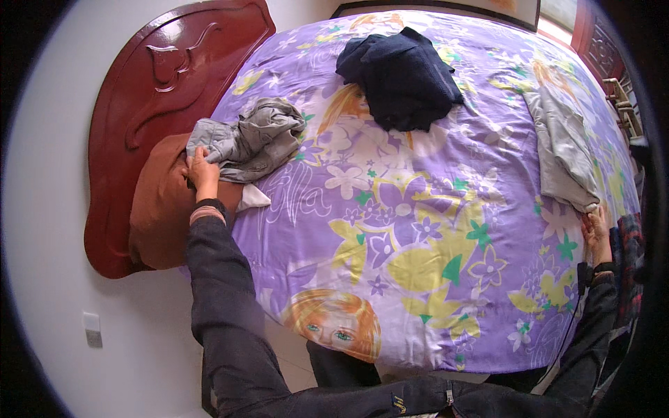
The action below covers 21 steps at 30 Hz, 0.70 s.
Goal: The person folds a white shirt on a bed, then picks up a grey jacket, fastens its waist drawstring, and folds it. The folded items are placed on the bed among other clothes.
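Observation:
My left hand (203, 171) pinches the near end of a crumpled grey garment (261, 138), which lies over a brown pillow (159, 209) at the head of the bed. Far to the right, my right hand (597, 232) has its fingertips at the lower corner of a light grey garment (562, 146), spread lengthwise on the bed. Between the two, further off, rests a bunched dark navy garment (400, 78). All three lie on a purple bedsheet (407, 219) printed with flowers and faces.
A glossy red-brown wooden headboard (167, 104) rises on the left against a white wall (47, 209). Dark and red plaid cloth (630, 266) hangs at the right, beside my right wrist. A dark frame (444, 6) borders the far side of the bed.

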{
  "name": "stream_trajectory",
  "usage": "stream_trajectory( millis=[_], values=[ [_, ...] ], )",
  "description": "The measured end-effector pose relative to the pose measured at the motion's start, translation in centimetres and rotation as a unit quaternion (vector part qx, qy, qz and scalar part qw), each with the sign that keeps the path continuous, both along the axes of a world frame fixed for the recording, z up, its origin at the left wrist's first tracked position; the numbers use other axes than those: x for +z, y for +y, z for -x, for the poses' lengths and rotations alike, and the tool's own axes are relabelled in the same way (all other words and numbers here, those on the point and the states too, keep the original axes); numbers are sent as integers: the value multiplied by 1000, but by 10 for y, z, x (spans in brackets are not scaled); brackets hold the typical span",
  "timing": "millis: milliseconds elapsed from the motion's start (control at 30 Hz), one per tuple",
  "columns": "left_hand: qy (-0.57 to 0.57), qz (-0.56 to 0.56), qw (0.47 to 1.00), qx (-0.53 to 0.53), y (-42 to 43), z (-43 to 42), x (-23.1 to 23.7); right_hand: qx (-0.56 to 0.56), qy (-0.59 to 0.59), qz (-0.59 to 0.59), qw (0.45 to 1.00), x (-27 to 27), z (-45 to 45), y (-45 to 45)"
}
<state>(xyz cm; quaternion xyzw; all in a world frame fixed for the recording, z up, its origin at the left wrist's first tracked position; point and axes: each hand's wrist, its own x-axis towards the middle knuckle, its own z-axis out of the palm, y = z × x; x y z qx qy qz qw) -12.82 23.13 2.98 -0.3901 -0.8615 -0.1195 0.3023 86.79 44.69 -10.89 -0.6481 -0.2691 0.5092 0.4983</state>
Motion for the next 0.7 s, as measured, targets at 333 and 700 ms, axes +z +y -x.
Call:
stream_trajectory(
  millis=[333,700],
  values=[
    [-61,-206,917,-337,-32,-155,113,334,-289,40,896,93,126,-111],
    [-266,69,654,-705,-248,-545,36,371,470,169,783,96,297,-336]
  ],
)
